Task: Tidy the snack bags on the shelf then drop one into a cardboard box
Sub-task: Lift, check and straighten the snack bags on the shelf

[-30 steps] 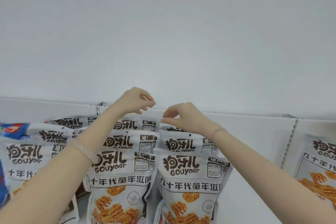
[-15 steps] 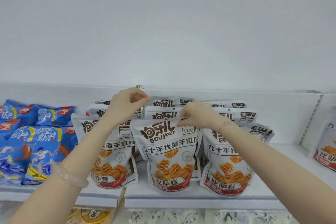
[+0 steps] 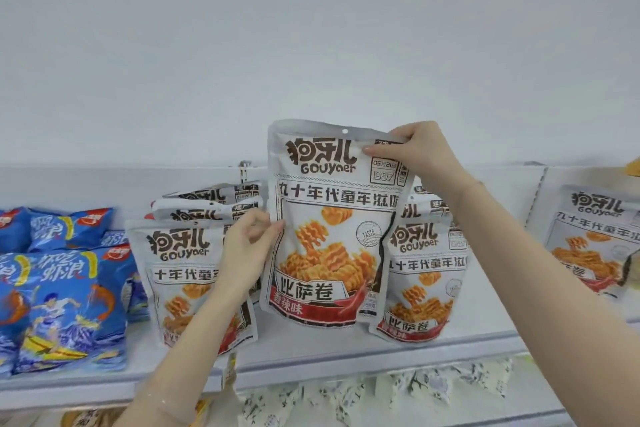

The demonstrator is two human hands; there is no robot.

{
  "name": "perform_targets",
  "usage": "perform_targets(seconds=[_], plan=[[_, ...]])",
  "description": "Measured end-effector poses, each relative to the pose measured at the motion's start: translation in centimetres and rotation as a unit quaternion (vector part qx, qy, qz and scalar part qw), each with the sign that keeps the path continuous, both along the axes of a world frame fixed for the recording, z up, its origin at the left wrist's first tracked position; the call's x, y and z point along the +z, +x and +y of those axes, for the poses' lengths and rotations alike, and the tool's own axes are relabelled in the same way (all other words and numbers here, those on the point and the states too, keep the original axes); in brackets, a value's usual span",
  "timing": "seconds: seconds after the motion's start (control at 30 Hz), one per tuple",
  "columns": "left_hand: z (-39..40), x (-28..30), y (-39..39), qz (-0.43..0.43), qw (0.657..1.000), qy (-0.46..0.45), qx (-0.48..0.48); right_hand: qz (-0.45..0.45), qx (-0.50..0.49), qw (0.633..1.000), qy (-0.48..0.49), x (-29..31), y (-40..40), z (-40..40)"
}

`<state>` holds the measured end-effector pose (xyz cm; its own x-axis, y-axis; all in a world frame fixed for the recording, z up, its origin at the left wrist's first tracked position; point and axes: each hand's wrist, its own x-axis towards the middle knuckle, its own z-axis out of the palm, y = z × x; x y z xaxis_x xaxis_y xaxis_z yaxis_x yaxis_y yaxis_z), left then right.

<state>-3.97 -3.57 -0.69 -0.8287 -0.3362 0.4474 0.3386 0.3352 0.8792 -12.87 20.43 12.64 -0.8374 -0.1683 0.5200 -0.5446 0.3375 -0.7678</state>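
A white Gouyaer snack bag [image 3: 332,225] hangs upright, clear of the shelf [image 3: 311,354], above the middle row, the right hand [image 3: 420,152] pinching its top right corner and the left hand [image 3: 247,248] nipping its left edge, presumably to keep it square for carrying to the unseen box.

Both bare forearms reach up and forward from the lower corners of the view, angling in toward each other. The right hand [image 3: 417,152] sits higher, its wrist bent a little, thumb stretched out to the left across the front of the snack bag [image 3: 329,229] near its top right corner, fingers curled behind, pinching it. The left hand [image 3: 247,250] is lower, fingers loosely bent, thumb tip and fingertips pinching the bag's left edge about midway down. The two hands are well apart.
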Motion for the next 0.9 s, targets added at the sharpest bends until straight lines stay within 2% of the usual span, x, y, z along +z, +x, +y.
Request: perform_targets(seconds=[0.07, 0.13, 0.23, 0.3, 0.53, 0.73, 0.9], plan=[[0.4, -0.1, 0.0, 0.017, 1.000, 0.011, 0.002, -0.011, 0.010, 0.996, -0.086, -0.7, 0.5, 0.1], [0.1, -0.1, -0.2, 0.015, 1.000, 0.023, 0.006, -0.068, 0.045, 0.983, -0.162, -1.9, 1.1, 0.9], [-0.5, 0.1, -0.1, 0.016, 0.999, 0.043, 0.008, -0.184, 0.081, 0.972, -0.125, -5.3, 1.7, 1.6], [-0.6, 0.3, -0.1, 0.008, 0.999, 0.050, 0.010, -0.209, 0.091, 0.964, -0.135, -7.6, 2.2, 1.2], [-0.9, 0.8, 0.4, -0.022, 0.999, 0.038, -0.005, -0.125, 0.044, 0.978, -0.163, -8.9, 1.6, 0.7], [-1.8, 0.6, 0.9, -0.043, 0.995, 0.068, -0.063, -0.156, 0.094, 0.965, -0.187, -8.5, 1.2, 1.3], [-2.7, 0.0, 0.7, -0.056, 0.992, 0.075, -0.079, -0.155, 0.088, 0.970, -0.166, -9.0, 0.8, 1.4]])
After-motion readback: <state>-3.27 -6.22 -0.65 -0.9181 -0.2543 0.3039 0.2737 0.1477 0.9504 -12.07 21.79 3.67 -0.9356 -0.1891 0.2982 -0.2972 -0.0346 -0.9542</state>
